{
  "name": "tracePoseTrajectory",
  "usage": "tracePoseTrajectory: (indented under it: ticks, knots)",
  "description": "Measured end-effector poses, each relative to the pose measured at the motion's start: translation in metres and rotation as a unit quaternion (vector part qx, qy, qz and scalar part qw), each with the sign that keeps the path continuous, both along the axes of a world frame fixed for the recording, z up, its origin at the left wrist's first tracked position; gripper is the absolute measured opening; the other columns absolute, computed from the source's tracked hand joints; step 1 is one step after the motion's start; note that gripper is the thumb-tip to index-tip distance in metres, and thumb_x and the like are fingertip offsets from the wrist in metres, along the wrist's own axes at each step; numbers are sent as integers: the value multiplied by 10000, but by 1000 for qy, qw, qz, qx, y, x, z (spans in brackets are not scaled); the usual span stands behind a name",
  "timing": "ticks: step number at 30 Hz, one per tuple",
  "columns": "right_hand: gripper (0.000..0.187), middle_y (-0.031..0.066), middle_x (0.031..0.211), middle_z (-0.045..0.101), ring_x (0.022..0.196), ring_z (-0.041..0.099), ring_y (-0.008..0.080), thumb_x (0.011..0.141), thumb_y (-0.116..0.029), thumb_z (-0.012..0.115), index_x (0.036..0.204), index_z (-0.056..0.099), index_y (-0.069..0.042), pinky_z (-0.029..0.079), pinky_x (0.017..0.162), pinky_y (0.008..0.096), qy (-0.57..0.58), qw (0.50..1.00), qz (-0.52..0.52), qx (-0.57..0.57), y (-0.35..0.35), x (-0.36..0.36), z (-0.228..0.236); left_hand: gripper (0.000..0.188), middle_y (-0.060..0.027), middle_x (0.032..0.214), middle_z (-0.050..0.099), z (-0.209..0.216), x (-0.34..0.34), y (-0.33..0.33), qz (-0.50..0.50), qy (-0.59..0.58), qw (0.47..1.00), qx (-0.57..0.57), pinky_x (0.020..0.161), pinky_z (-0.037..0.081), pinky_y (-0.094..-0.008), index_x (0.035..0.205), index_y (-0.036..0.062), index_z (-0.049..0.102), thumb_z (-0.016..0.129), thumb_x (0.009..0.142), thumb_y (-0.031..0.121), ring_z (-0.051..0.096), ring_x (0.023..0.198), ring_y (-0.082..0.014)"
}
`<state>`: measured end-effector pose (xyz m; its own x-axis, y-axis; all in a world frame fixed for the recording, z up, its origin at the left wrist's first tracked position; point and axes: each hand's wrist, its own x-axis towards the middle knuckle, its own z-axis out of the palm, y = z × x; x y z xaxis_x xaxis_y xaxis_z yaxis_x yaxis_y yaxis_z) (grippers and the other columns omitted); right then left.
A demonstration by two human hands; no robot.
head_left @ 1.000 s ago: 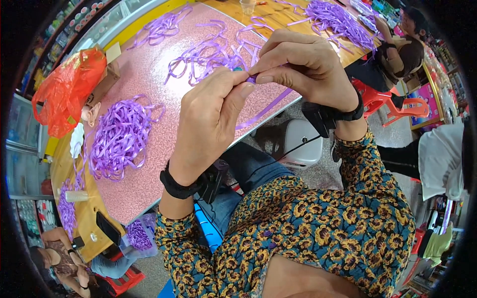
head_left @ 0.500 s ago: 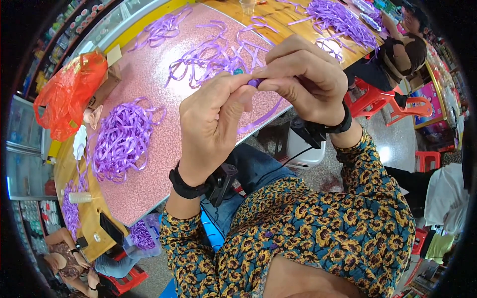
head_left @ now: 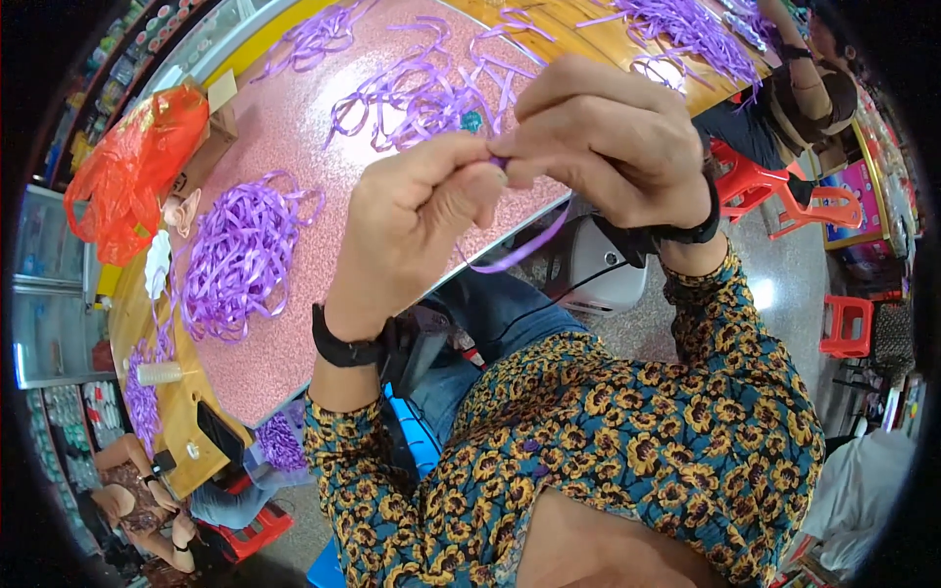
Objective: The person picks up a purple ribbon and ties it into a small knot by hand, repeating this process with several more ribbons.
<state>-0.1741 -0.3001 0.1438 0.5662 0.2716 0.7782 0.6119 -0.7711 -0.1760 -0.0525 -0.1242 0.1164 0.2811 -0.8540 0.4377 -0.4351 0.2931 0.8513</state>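
Note:
Above the table's near edge, my left hand (head_left: 421, 206) and my right hand (head_left: 613, 147) meet, both pinching a purple ribbon (head_left: 524, 250). Its loose length hangs in a curve below my fingers. Only a sliver of ribbon shows between the fingertips; the rest there is hidden. Just behind my hands, a small teal piece (head_left: 471, 122) lies by a loose tangle of purple ribbon (head_left: 412, 103). Left of my left hand sits a dense heap of purple ribbon (head_left: 245, 260).
The pink tabletop (head_left: 265, 377) fills the middle left. A red plastic bag (head_left: 137, 181) stands by a cardboard box (head_left: 208, 147). More ribbon lies at the far right (head_left: 691, 39). Co-workers sit at far right and lower left. Red stools (head_left: 845, 325) stand on the floor.
Both hands have shifted slightly and drawn a little apart at the wrists, still pinching. The hanging ribbon now curves lower and shows more plainly. My view has shifted slightly.

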Motion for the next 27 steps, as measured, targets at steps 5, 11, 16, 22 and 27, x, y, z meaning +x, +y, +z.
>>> tracePoseTrajectory:
  ticks: [5,11,16,22,27]
  knots:
    - [168,124,883,608,753,605,203,787,9,705,954,694,21,477,627,281,-6,996,-4,90,5,11,-27,163,-73,727,535,-14,4,-5,44,-33,998,-32,591,421,-256,1013,-17,586,583,957,136,516,648,-126]
    - [199,112,964,601,891,575,188,819,0,697,1017,697,14,449,757,275,64,954,61,288,11,9,-41,127,-97,747,504,-13,-4,-7,87,-119,987,-67,590,411,-304,983,-8,562,569,952,115,504,638,-209]
    - [180,118,966,610,880,582,182,823,-5,699,1002,700,7,456,738,270,59,955,62,284,10,9,-39,112,-123,768,483,-14,-7,-8,94,-156,978,-97,593,405,-327,993,-5,554,564,946,96,496,648,-258]
    - [186,130,898,627,763,615,211,788,-34,725,967,700,11,484,643,288,13,991,11,135,4,4,-22,120,-126,754,490,-14,-11,-11,139,-170,967,-132,585,412,-339,984,-12,577,580,935,97,506,638,-273]
    - [173,150,893,640,748,639,225,779,-28,718,942,693,28,503,627,302,-40,998,44,37,-1,5,-10,153,-105,715,542,-12,-9,-8,91,-135,977,-141,560,420,-326,950,-11,609,609,927,141,534,609,-252]
